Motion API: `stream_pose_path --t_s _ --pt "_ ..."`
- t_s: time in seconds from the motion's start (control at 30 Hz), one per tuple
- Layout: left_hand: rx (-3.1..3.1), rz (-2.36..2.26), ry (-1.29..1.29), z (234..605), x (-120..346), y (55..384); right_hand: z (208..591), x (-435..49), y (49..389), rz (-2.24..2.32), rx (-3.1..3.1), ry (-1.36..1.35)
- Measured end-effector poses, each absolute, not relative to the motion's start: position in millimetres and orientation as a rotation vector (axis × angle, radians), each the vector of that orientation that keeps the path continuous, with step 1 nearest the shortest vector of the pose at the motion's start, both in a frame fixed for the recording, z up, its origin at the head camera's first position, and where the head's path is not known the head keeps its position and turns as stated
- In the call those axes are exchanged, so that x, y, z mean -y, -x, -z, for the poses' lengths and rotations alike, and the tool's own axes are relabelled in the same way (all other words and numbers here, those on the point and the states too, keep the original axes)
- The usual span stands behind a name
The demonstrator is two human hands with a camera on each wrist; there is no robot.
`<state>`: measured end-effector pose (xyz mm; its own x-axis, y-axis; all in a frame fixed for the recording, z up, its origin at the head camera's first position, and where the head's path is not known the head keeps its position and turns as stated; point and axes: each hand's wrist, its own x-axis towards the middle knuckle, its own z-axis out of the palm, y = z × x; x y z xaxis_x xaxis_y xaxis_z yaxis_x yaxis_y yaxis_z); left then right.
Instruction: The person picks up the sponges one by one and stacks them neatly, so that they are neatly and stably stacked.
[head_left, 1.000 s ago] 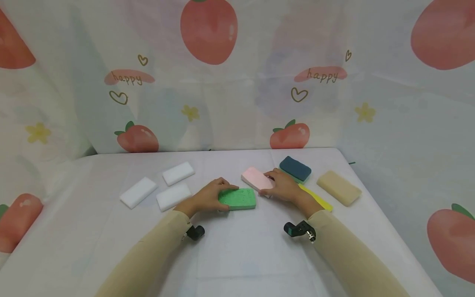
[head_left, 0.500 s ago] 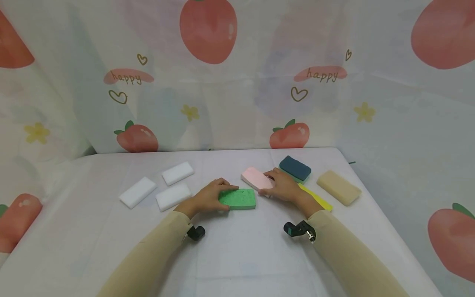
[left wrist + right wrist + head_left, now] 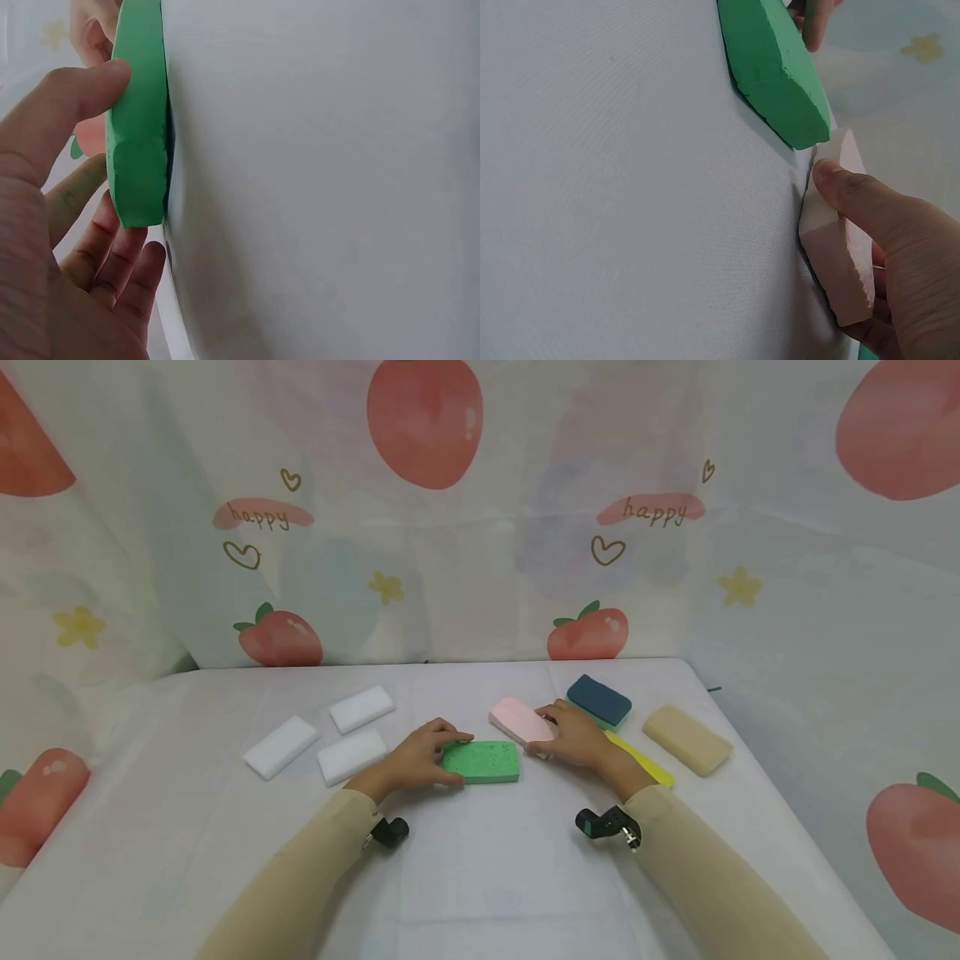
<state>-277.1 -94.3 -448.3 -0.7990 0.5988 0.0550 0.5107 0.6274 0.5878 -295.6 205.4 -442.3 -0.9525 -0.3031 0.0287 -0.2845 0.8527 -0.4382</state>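
Observation:
A green sponge lies flat on the white-covered table. My left hand is around its left end, thumb at the near side and index finger by the far edge. In the left wrist view the thumb tip overlaps the green sponge's edge, while the other fingers spread loosely past its end. Just behind and to the right sits a pink sponge. My right hand holds its right end, the thumb on the near side and the fingers on the far side, partly hidden.
Three white sponges lie on the left of the table. Beyond my right hand are a dark blue and green sponge, a yellow piece partly under my wrist, and a beige sponge. A fruit-printed curtain hangs behind.
My left hand has shifted slightly left, its index fingertip reaching less far along the green sponge, which stays put. My right hand and the pink sponge have not visibly moved.

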Motion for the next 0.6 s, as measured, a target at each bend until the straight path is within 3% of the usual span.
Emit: stream_pose_path --t_s 0.6 --pt "-2.688 -0.973 -0.872 454.6 104.0 279.7 439.8 -203.3 294.2 0.744 -2.965 0.441"
